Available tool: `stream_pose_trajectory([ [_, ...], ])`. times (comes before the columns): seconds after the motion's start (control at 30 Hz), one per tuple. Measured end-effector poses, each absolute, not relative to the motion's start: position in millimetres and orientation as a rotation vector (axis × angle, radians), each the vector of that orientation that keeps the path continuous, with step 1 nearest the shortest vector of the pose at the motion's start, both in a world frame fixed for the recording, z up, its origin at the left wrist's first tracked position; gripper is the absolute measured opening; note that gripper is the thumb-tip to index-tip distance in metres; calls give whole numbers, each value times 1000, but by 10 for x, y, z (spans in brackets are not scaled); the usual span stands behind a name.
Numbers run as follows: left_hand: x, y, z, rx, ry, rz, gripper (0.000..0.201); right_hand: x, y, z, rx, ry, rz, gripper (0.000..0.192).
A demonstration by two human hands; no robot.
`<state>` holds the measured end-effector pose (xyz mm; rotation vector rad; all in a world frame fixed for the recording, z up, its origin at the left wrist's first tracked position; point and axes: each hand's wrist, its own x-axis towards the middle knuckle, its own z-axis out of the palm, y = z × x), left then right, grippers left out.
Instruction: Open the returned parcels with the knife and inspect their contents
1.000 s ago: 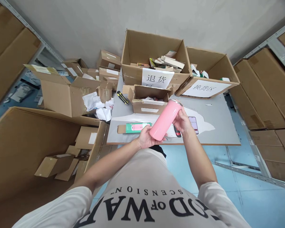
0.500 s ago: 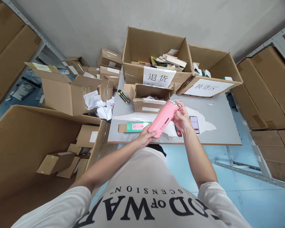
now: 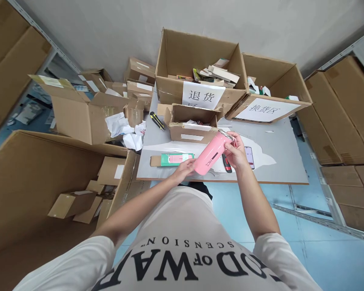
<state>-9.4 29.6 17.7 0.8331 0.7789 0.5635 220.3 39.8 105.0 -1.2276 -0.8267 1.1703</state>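
A pink thermos bottle [image 3: 210,155] with a silver rim and a small strap is tilted above the table's front edge, its capped end up and to the right. My right hand [image 3: 237,153] is closed around it near the cap. At the bottle's base, my left hand [image 3: 184,170] has loosely stretched fingers, slightly blurred; I cannot tell whether they touch it. A green box with a pink bottle picture [image 3: 176,159] lies flat on the table to the left, its cardboard flap open. A red and black tool [image 3: 226,163] lies below my right hand, beside a phone [image 3: 249,157].
Behind the bottle stands a small open carton [image 3: 189,133]. Two large labelled cartons [image 3: 172,91] [image 3: 291,109] line the back. A yellow and black box cutter [image 3: 157,120] lies at the left. A big carton holding boxes [image 3: 63,145] and crumpled paper [image 3: 118,123] are farther left.
My left hand's grip on the bottle's base has loosened, and the hand has slid slightly left. The bottle has shifted a little right with my right hand.
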Motion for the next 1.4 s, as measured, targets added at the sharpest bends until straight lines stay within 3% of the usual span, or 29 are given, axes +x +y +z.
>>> stream_pose_trajectory([
  [0.1,-412,361,-23,1236,1273,689,45,2256,354,1045,-1216,-813,1141,51],
  [0.17,-676,432,-172,1497,1605,644,49,2287,325,1038,-1208,-800,1133,50],
  [0.3,-1048,594,-443,1468,1996,212,58,2320,283,1003,-1176,-769,1125,47],
  [0.4,-1074,667,-578,1363,1960,23,48,2332,277,963,-1166,-751,1094,46],
  [0.63,-852,648,-627,1264,1972,186,22,2415,256,905,-1155,-704,1000,48],
  [0.8,-768,604,-422,1399,1947,319,20,2493,203,965,-1117,-713,920,48],
  [1.0,-603,496,66,2110,1649,629,22,2539,165,1182,-1076,-766,740,53],
  [1.23,-324,560,196,2579,1196,530,37,2347,196,1264,-1083,-896,448,58],
  [1.4,-158,609,154,2742,978,463,33,2122,170,1052,-1183,-1008,314,58],
])
